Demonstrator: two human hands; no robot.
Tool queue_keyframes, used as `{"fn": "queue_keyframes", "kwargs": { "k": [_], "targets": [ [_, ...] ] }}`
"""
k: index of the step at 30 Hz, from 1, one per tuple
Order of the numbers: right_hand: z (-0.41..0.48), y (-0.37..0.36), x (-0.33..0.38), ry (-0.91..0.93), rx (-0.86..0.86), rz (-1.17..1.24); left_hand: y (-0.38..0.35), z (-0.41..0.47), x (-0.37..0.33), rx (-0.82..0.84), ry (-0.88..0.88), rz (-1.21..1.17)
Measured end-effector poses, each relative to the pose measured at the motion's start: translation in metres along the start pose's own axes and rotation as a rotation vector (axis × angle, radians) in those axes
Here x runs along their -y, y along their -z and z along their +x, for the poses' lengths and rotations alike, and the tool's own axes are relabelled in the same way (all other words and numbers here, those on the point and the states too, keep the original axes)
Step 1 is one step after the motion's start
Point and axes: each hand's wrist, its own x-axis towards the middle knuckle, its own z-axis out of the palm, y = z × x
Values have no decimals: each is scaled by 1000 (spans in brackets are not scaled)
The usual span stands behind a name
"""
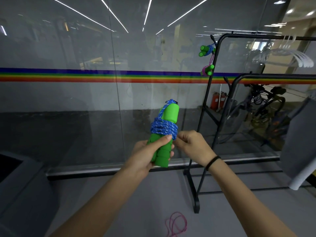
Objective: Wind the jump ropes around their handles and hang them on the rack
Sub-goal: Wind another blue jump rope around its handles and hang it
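In the middle of the picture, the left hand (148, 153) is wrapped tight around the bottom of two green handles (164, 134) held side by side. The thumb presses on the front. A blue rope (163, 128) goes round and round the middle of the handles in a thick band, and one strand runs up to the top end. The right hand (191, 145) is just beside the band, on its right side, and its fingertips pinch the rope there. A black band is on that wrist.

In the upper right stands a black rack (220, 48). Two wound jump ropes hang at its left corner: a blue-roped bundle (206, 50) above, and a pink-roped bundle (207, 70) below it. A loose pink rope (176, 224) lies on the grey floor at the bottom of the picture.
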Motion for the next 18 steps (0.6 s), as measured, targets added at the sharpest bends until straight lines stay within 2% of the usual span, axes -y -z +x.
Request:
{"fn": "queue_keyframes", "kwargs": {
  "k": [6, 11, 14, 18],
  "targets": [
    [-3, 4, 4, -9, 26, -153, 1, 5, 5, -101, -166, 210],
    [-6, 8, 4, -46, -13, -84, 2, 2, 6, -160, -295, 373],
    [-12, 9, 9, -37, -122, 1, 1, -1, 3, -195, -307, 319],
    [-20, 3, 20, -22, -376, 89, -5, -7, -5, -165, -350, 219]
  ]
}}
